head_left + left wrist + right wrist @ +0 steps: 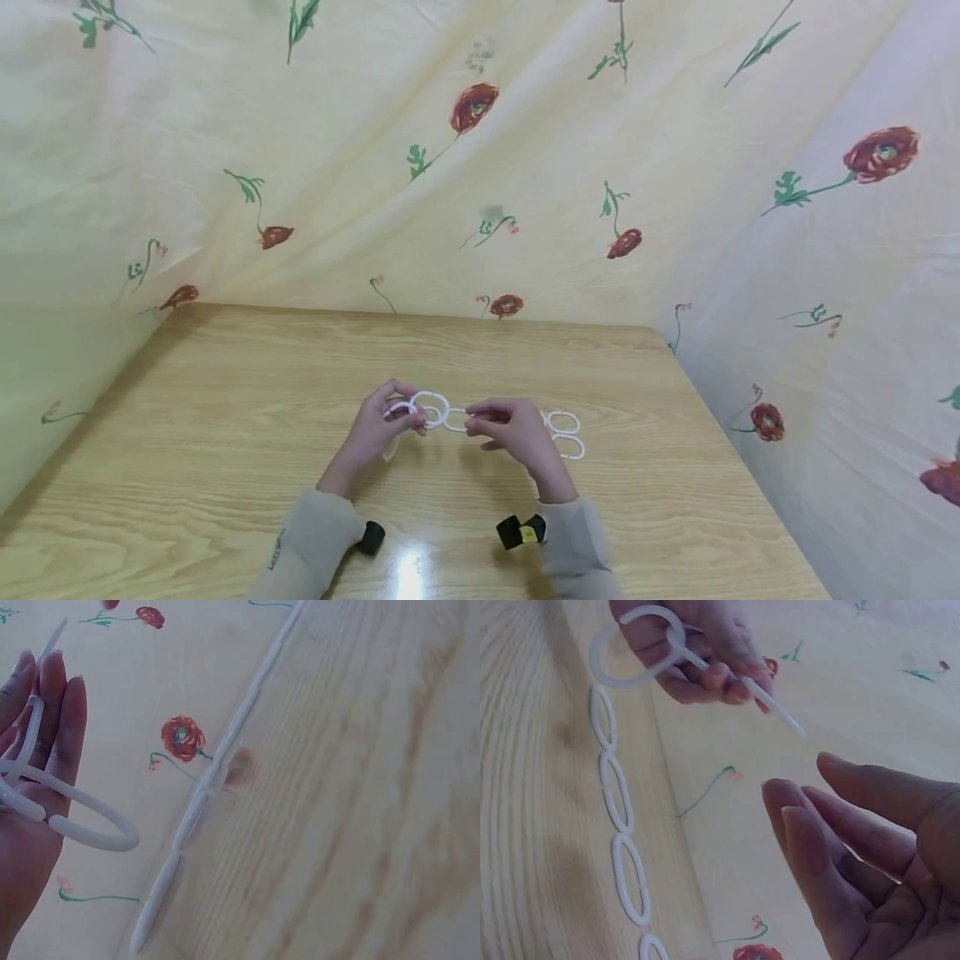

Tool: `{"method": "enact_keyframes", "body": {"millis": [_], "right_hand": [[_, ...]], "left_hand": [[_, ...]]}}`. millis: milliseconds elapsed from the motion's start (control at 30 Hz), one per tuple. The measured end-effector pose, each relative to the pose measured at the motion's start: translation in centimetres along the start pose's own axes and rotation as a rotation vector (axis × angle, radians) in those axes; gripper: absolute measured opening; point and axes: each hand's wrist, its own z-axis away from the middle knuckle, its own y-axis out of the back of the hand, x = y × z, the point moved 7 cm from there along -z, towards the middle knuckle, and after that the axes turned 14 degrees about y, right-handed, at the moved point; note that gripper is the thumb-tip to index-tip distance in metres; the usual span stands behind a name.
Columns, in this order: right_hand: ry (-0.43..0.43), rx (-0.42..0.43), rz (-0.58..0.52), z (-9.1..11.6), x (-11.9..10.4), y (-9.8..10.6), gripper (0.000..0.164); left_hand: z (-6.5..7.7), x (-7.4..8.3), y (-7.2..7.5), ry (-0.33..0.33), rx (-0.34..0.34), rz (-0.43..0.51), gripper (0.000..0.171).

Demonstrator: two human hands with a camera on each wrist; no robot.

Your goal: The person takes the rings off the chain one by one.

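Note:
My left hand (377,427) pinches a white plastic chain link (776,709) between thumb and fingers. Hooked through it is a second link (101,825), an oval ring with a small gap, hanging by the palm. My right hand (862,862) faces the pinched link with its fingers apart and slightly bent, and nothing lies between them. Several more white links (622,799) lie in a row on the table behind the hands. In the head view, the right hand (517,437) partly hides this row, and two links (564,422) show to its right.
The wood-grain table (225,517) spreads out around both hands. A pale cloth (337,167) printed with red flowers hangs behind the table and along its sides. Dark wrist cameras (371,538) sit at both sleeves. Light reflects off the table's near part.

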Motion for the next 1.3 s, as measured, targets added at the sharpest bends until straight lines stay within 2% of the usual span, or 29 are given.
{"method": "enact_keyframes", "body": {"millis": [233,433,633,833,1033,1300], "right_hand": [[0.117,0.026,0.019,-0.6,-1.0,-1.3,0.037],[0.154,0.051,0.002,-0.8,-1.2,-2.0,0.037],[0.149,0.085,-0.013,-0.9,-1.1,-2.4,0.034],[0.089,0.119,-0.104,-0.8,-0.4,-2.4,0.033],[-0.005,0.187,-0.166,-0.6,0.1,-1.7,0.032],[-0.05,0.253,-0.162,-0.5,0.3,-0.4,0.027]], "left_hand": [[0.0,0.0,-0.6,0.004,-0.015,0.007,0.049],[0.0,0.1,-0.9,0.017,-0.008,0.024,0.048],[-0.1,0.0,-1.0,0.014,-0.001,0.038,0.05],[-0.2,-0.3,-1.2,0.034,-0.016,0.055,0.052],[-0.2,-0.6,-1.8,0.084,-0.118,0.057,0.057],[0.0,-0.8,-2.3,0.057,-0.268,0.007,0.058]]}}
